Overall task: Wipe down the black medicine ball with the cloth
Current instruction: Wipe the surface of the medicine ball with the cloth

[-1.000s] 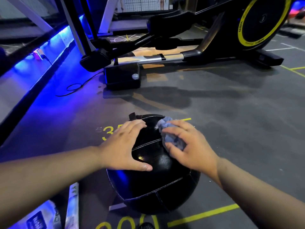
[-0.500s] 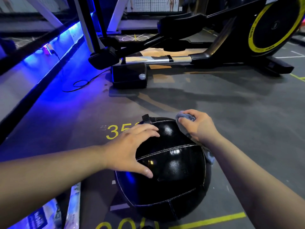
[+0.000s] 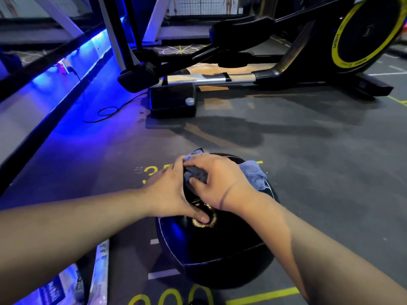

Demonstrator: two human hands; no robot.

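Observation:
A black medicine ball [image 3: 217, 245] with stitched seams sits on the gym floor in the lower middle of the head view. My right hand [image 3: 217, 181] grips a crumpled blue-grey cloth [image 3: 253, 176] and presses it on the ball's top. Part of the cloth sticks out past the hand on the right and at the far side. My left hand [image 3: 167, 190] rests on the ball's upper left with its fingers spread and the thumb lying on the near top. The two hands touch at the top of the ball.
A black and yellow elliptical trainer [image 3: 253, 69] stands on the floor behind the ball. A black cable [image 3: 105, 112] loops on the floor at the left, beside a blue-lit wall ledge [image 3: 66, 69]. Yellow numbers and lines mark the grey floor [image 3: 319, 172]. Printed boards [image 3: 97, 271] lie at the lower left.
My right hand has slid with the cloth from the ball's far right side to its top, up against my left hand. My left hand stayed on the ball's upper left.

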